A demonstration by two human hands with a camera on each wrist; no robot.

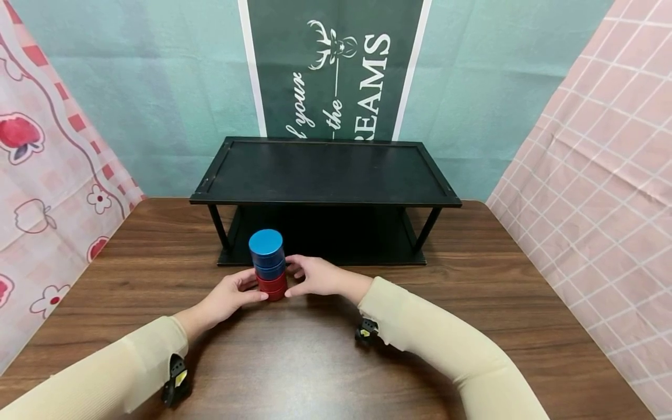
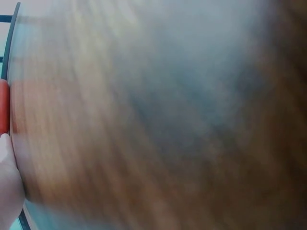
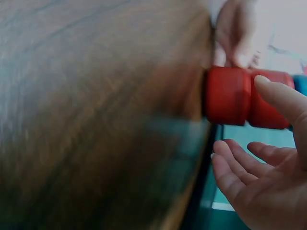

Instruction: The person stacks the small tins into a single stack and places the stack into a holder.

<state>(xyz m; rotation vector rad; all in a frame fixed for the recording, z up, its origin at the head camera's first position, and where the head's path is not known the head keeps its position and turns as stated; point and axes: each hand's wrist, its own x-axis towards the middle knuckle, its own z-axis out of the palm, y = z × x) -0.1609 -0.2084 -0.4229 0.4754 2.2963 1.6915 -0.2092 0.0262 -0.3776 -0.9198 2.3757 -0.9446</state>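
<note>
A blue cylindrical tin [image 1: 266, 256] with a bright blue top stands upright on a red cylindrical tin [image 1: 272, 287], both grooved round the side. My left hand [image 1: 227, 298] holds the red tin from the left, thumb at its front and fingers behind. On the other side is my right hand [image 1: 318, 276], its thumb right at the red tin. In the right wrist view, the fingers [image 3: 235, 175] of that hand spread loosely, apart from the tin. Only a strip of the red tin [image 2: 4, 108] shows in the left wrist view.
Just behind the stack stands a black two-level rack [image 1: 325, 172], its lower shelf [image 1: 325, 239] close to the table. The brown wooden table [image 1: 294, 361] spreads in front. Cloths hang at the back [image 1: 184, 87] and both sides.
</note>
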